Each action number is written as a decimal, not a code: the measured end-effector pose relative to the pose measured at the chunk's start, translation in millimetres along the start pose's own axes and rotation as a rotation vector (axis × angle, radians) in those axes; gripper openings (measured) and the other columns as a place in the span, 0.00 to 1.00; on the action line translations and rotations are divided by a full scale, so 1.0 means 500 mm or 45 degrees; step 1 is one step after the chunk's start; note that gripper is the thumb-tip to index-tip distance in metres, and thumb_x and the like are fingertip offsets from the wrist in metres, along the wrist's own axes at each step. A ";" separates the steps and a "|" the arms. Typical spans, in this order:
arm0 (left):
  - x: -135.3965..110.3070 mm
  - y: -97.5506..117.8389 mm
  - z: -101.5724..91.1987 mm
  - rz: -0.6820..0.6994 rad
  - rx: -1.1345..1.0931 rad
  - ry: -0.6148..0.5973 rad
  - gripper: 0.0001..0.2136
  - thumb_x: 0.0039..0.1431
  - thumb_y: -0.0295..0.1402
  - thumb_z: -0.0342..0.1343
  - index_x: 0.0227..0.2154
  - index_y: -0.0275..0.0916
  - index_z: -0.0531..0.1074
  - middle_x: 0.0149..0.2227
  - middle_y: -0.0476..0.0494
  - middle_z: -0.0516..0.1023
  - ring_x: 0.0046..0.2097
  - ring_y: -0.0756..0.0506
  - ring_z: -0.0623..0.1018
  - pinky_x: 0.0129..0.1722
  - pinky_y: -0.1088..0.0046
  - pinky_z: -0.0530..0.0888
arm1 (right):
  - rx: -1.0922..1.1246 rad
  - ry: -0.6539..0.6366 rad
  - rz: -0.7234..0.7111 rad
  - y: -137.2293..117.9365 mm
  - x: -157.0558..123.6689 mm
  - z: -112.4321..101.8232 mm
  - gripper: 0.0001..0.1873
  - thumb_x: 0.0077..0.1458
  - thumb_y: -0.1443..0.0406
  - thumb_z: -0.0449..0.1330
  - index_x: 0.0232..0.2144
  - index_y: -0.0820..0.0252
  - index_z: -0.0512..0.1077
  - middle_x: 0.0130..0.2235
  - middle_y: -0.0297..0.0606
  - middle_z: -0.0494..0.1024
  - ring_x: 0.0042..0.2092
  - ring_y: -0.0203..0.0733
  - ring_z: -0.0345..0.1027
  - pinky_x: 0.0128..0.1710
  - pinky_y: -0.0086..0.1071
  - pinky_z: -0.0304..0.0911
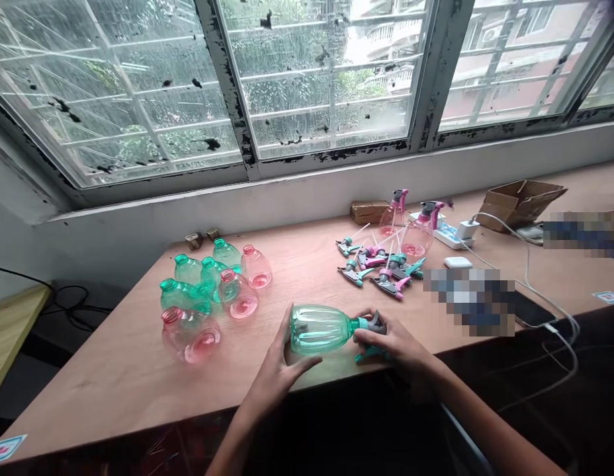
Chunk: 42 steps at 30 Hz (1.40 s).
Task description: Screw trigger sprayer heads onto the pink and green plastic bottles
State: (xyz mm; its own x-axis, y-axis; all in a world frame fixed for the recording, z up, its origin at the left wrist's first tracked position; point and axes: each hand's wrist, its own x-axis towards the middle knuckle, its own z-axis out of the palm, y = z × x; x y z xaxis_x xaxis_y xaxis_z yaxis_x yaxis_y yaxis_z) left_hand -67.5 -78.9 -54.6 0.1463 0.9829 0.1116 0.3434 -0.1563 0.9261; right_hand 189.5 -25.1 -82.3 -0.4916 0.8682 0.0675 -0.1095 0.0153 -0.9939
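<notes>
A clear green spray bottle (319, 328) lies sideways between my hands near the table's front edge. My left hand (281, 367) cups its base, with the thumb stretched along the lower side. At the neck, my right hand (394, 338) has its fingers closed round the grey and teal trigger sprayer (375, 324), which sits on the bottle's mouth. Part of the sprayer is hidden by those fingers. Whether it is fully screwed on I cannot tell.
Several open green bottles (188, 297) and pink bottles (240, 297) stand at the left. Loose trigger sprayers (389, 281) lie right of centre, before two pink spray bottles (417, 235). Farther right are a power strip (453, 235), a cardboard box (515, 205) and a phone (532, 307) with a cable.
</notes>
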 end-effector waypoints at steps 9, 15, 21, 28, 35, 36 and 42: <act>-0.005 -0.009 0.004 -0.029 0.108 -0.046 0.45 0.57 0.42 0.62 0.68 0.47 0.37 0.65 0.39 0.61 0.66 0.37 0.61 0.66 0.56 0.57 | 0.075 0.005 0.053 0.003 -0.004 -0.002 0.18 0.55 0.59 0.67 0.44 0.60 0.67 0.26 0.31 0.78 0.30 0.38 0.72 0.34 0.32 0.69; -0.004 -0.014 0.007 0.046 0.203 0.011 0.46 0.58 0.41 0.61 0.68 0.51 0.33 0.70 0.42 0.50 0.70 0.37 0.52 0.68 0.54 0.50 | 0.088 0.005 0.059 0.006 -0.002 -0.006 0.18 0.55 0.58 0.67 0.43 0.60 0.67 0.26 0.32 0.79 0.30 0.39 0.73 0.34 0.33 0.69; -0.011 -0.015 0.008 0.010 0.184 -0.027 0.50 0.56 0.42 0.63 0.68 0.48 0.30 0.69 0.39 0.53 0.68 0.35 0.56 0.66 0.54 0.55 | 0.071 0.012 0.075 0.004 -0.003 -0.003 0.20 0.55 0.57 0.67 0.44 0.60 0.66 0.27 0.32 0.79 0.30 0.39 0.72 0.35 0.32 0.69; -0.010 -0.015 0.006 0.004 0.162 -0.018 0.47 0.55 0.42 0.63 0.68 0.48 0.36 0.69 0.37 0.52 0.68 0.34 0.57 0.66 0.51 0.54 | 0.060 0.011 0.131 -0.011 -0.009 0.001 0.21 0.54 0.55 0.67 0.43 0.60 0.66 0.27 0.32 0.78 0.31 0.40 0.72 0.34 0.33 0.68; -0.013 -0.015 0.008 0.037 0.166 -0.011 0.48 0.57 0.39 0.63 0.68 0.51 0.30 0.70 0.40 0.48 0.69 0.35 0.52 0.67 0.51 0.52 | 0.035 0.029 0.139 -0.009 -0.010 0.001 0.20 0.54 0.55 0.67 0.43 0.60 0.67 0.27 0.32 0.78 0.31 0.40 0.72 0.35 0.33 0.67; -0.014 -0.015 0.007 0.030 0.154 -0.017 0.50 0.56 0.39 0.63 0.68 0.51 0.30 0.70 0.39 0.49 0.69 0.34 0.53 0.67 0.50 0.53 | 0.029 0.029 0.143 -0.009 -0.010 0.001 0.21 0.53 0.55 0.67 0.43 0.59 0.67 0.27 0.32 0.78 0.31 0.40 0.72 0.35 0.33 0.68; -0.014 -0.022 0.005 0.002 0.183 -0.030 0.48 0.55 0.42 0.64 0.68 0.47 0.35 0.70 0.37 0.46 0.70 0.34 0.51 0.68 0.52 0.52 | -0.005 0.021 0.150 -0.010 -0.008 0.001 0.21 0.52 0.55 0.68 0.43 0.59 0.67 0.27 0.32 0.79 0.32 0.41 0.73 0.36 0.34 0.69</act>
State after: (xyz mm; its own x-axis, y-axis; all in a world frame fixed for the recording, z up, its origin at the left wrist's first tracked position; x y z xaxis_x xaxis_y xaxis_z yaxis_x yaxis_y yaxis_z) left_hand -69.9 -84.2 -66.5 0.1683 0.9803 0.1031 0.4720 -0.1720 0.8647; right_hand 191.7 -28.9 -77.6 -0.4865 0.8722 -0.0515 -0.0483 -0.0857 -0.9951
